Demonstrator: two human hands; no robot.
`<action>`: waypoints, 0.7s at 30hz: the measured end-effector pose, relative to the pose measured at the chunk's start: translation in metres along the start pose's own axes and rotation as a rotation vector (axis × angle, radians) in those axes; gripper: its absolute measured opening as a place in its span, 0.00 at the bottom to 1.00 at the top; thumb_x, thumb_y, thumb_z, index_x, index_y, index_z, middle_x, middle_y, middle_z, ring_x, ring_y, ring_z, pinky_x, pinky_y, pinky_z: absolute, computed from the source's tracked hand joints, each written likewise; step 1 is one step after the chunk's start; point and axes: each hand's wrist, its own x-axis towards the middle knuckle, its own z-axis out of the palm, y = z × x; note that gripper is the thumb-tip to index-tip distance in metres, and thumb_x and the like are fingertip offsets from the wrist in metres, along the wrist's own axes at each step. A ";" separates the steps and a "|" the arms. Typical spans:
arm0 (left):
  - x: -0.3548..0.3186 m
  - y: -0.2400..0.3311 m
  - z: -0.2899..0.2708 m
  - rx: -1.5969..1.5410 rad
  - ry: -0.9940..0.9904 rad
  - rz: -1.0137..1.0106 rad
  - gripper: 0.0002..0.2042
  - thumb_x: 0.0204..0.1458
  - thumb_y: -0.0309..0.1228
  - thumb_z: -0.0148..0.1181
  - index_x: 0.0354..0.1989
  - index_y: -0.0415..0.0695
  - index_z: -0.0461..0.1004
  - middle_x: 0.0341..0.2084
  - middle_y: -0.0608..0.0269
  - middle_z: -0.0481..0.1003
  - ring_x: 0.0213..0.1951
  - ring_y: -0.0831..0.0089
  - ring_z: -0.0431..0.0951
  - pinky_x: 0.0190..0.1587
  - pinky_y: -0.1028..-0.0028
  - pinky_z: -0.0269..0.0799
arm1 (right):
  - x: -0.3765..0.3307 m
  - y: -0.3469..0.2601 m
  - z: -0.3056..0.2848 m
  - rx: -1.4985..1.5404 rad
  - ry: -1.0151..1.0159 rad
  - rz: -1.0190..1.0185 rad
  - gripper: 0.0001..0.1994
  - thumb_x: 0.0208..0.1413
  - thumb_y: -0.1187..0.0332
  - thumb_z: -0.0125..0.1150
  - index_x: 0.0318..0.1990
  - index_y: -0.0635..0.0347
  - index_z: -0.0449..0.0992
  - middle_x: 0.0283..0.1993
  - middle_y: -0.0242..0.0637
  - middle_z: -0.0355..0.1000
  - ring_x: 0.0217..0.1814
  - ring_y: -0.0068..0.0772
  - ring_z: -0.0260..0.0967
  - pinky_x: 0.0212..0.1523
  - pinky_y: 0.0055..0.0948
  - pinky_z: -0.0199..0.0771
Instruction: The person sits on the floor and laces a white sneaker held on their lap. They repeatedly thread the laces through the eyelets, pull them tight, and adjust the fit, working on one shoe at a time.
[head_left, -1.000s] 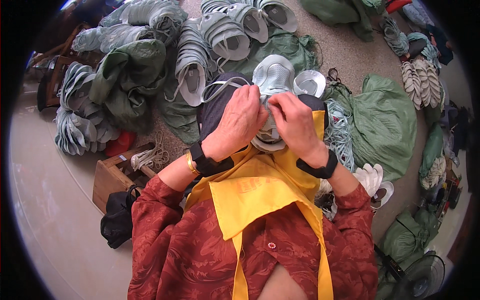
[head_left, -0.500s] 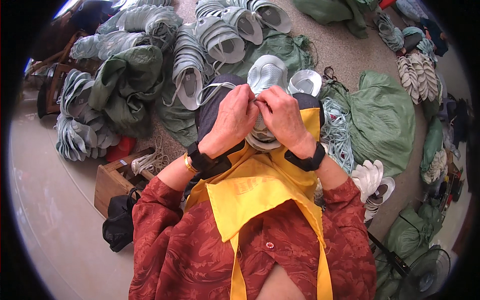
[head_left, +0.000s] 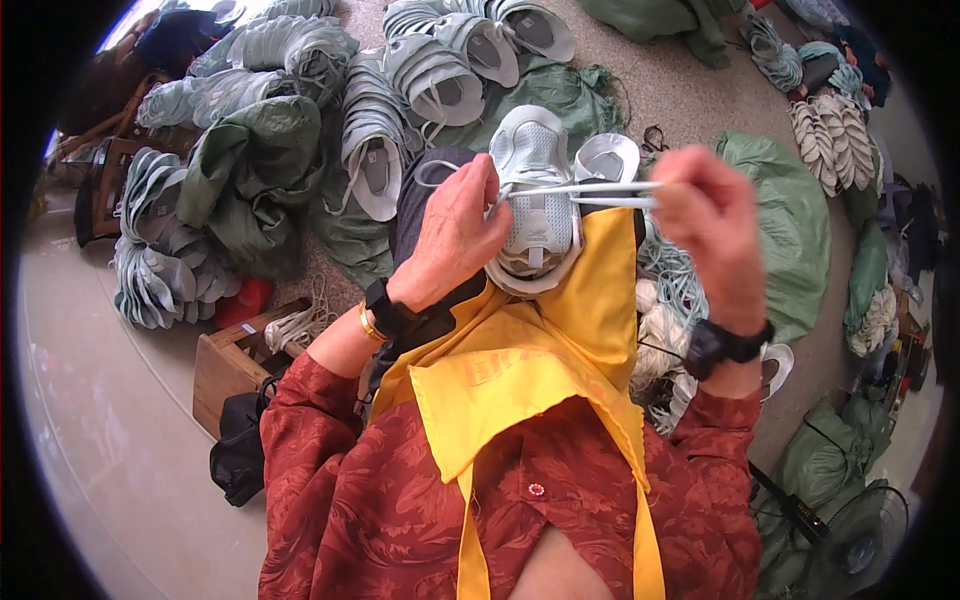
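A pale grey-green mesh shoe upper (head_left: 540, 228) lies across my lap, toe end away from me. At its left edge my left hand (head_left: 455, 228) is closed, thumb and fingers curled on the upper. A loop of lace sticks out beyond that hand's fingers. Off to the right, my right hand (head_left: 705, 230) is closed on the pale shoelace (head_left: 610, 190), somewhat blurred. Two strands of it stretch taut from the upper to that hand. Just beyond the upper, to the right, sits another white upper (head_left: 608, 160).
Stacked shoe uppers (head_left: 375, 140) stand at the far left and far middle. A bundle of light laces (head_left: 672, 270) hangs right of my lap. Green sacks (head_left: 785, 220) lie on the right, a wooden stool (head_left: 235, 365) at left, a fan (head_left: 860, 545) at lower right.
My hands were together over the upper; now the right hand has moved out to the right, drawing the lace taut. My left hand has stayed near the upper's left edge.
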 end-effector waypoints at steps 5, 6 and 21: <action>0.007 0.010 -0.005 -0.116 -0.051 0.008 0.09 0.50 0.19 0.59 0.35 0.39 0.64 0.26 0.54 0.68 0.28 0.56 0.71 0.32 0.62 0.68 | 0.004 -0.041 -0.006 0.330 -0.231 -0.345 0.07 0.71 0.65 0.55 0.43 0.59 0.71 0.34 0.29 0.66 0.27 0.12 0.59 0.24 0.12 0.55; 0.010 0.013 -0.006 -0.124 -0.055 -0.007 0.08 0.51 0.18 0.59 0.35 0.38 0.66 0.26 0.56 0.69 0.28 0.60 0.72 0.32 0.65 0.69 | 0.006 -0.039 -0.003 0.304 -0.241 -0.359 0.09 0.72 0.64 0.54 0.42 0.60 0.69 0.34 0.29 0.63 0.28 0.10 0.56 0.25 0.11 0.54; 0.026 0.043 -0.014 -0.244 -0.028 -0.015 0.05 0.57 0.20 0.62 0.35 0.38 0.70 0.24 0.64 0.74 0.29 0.79 0.75 0.34 0.76 0.72 | 0.036 -0.010 0.028 0.550 -0.354 -0.354 0.11 0.72 0.63 0.56 0.46 0.63 0.78 0.32 0.29 0.72 0.27 0.13 0.64 0.25 0.17 0.64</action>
